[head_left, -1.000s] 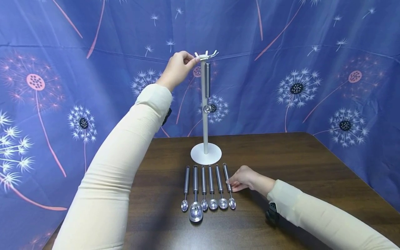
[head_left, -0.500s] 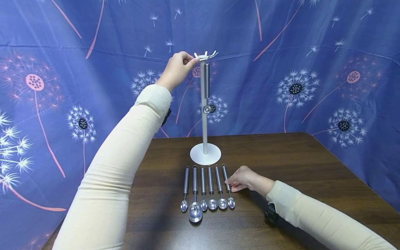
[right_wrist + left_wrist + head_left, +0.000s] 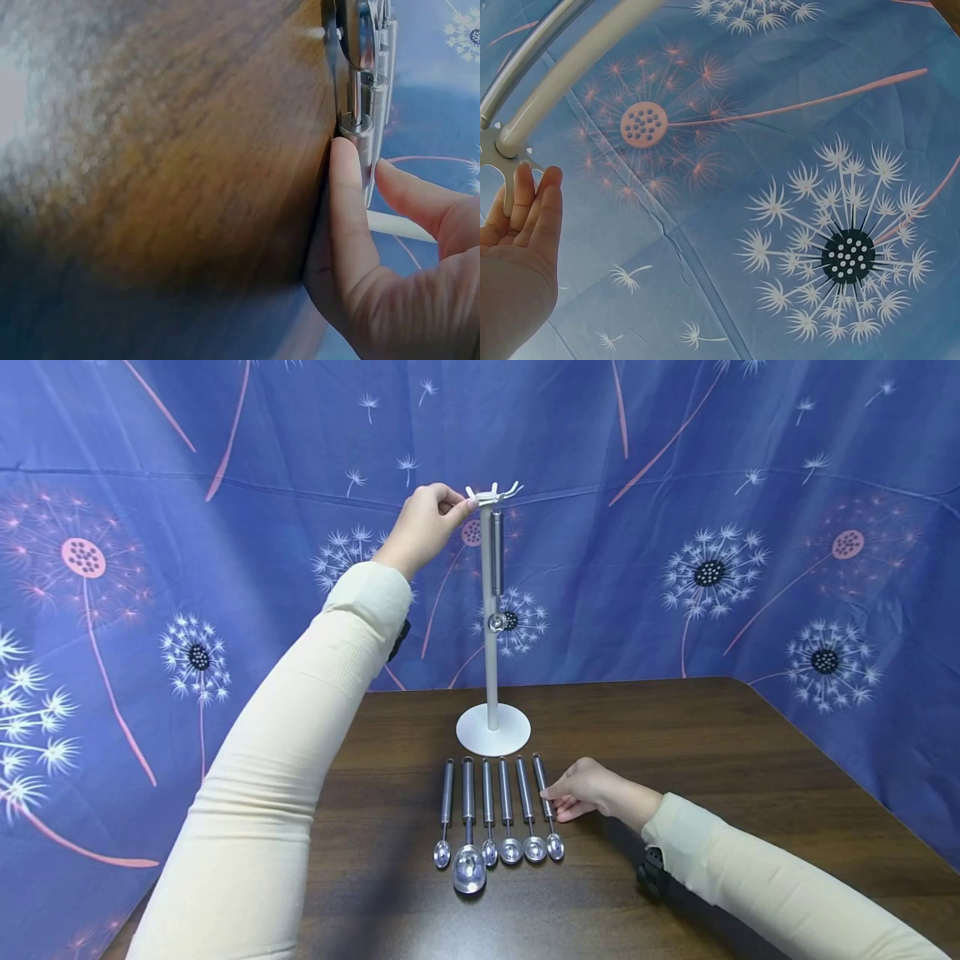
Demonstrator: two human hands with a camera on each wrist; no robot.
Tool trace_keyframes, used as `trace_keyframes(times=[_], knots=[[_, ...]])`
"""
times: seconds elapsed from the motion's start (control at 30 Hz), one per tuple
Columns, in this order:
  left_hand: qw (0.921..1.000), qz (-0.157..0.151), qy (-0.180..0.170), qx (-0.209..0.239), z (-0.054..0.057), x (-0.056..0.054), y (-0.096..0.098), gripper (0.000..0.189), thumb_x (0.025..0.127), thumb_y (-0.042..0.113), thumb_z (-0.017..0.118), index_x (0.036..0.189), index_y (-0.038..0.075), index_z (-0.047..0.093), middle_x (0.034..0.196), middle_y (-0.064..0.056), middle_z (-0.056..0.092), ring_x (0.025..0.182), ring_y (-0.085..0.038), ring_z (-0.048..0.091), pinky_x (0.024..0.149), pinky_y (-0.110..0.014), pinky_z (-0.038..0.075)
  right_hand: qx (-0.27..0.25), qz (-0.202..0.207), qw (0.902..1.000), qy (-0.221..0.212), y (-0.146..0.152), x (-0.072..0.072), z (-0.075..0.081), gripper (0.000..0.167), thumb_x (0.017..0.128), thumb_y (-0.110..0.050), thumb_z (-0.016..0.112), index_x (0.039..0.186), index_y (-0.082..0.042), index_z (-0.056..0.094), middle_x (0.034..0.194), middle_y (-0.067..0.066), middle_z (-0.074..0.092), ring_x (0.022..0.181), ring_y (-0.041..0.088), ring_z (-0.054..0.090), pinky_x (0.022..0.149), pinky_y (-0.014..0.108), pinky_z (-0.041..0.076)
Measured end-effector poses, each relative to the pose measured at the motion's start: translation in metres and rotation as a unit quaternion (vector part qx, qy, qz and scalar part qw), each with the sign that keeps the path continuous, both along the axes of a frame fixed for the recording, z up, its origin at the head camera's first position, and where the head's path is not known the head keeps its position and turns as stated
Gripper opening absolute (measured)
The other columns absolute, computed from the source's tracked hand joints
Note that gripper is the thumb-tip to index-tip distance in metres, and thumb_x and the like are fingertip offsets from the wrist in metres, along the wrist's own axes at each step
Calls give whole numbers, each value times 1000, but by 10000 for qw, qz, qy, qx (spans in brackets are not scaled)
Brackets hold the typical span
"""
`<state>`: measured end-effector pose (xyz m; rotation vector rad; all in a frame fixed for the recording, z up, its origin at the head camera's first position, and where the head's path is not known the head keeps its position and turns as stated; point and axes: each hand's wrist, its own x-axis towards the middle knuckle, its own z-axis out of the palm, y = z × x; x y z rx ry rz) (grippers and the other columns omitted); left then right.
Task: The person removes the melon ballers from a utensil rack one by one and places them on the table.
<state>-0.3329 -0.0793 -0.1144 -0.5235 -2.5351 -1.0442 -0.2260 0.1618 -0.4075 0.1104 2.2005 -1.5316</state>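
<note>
In the head view my left hand (image 3: 431, 527) is at the top of a white hook stand (image 3: 492, 668), its thumb and fingertips pinching one of the hooks. The left wrist view shows these fingers at a prong of the stand's hooked top (image 3: 508, 184). From another hook hangs a steel utensil with a small round bowl (image 3: 497, 622). My right hand (image 3: 587, 792) is low over the table, thumb and finger on either side of the handle of a small oval-bowled spoon (image 3: 555, 847), the rightmost in a row. In the right wrist view they pinch its handle (image 3: 358, 126).
Several more steel utensils lie side by side left of the held spoon, including a large-bowled spoon (image 3: 469, 868) and a round-bowled scoop (image 3: 535, 849). The stand's round base (image 3: 468, 735) sits behind them on the brown table (image 3: 675, 727). A blue patterned cloth (image 3: 600, 610) hangs behind.
The whole head view has shifted very slightly to the left. Both hands, the stand and the utensils otherwise look the same.
</note>
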Motion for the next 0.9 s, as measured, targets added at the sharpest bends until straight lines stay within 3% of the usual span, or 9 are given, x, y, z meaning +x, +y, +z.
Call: trace_keyframes(times=[0.37,0.57,0.9], knots=[[10000,-62,22,11,1,0,0,40,100,39,51,120,6,61,116,-9,64,92,-10,52,84,-23,43,-47,-157,9999,-9,2,0,1,17,87,-4,69,91,12,61,67,7,59,56,12,61,61,27,59],[9999,-26,-99,-83,3,2,-2,41,100,39,50,122,6,60,118,-7,63,97,-10,52,89,-24,44,-178,-404,9990,43,3,-1,4,17,87,-1,67,94,12,59,72,8,58,59,13,60,64,27,60],[9997,-33,-209,-147,5,2,-2,42,99,40,52,123,6,60,111,-1,60,100,-11,53,90,-25,45,-283,-298,9987,314,3,-17,38,33,89,-4,66,112,17,56,88,14,62,71,15,67,75,30,60]])
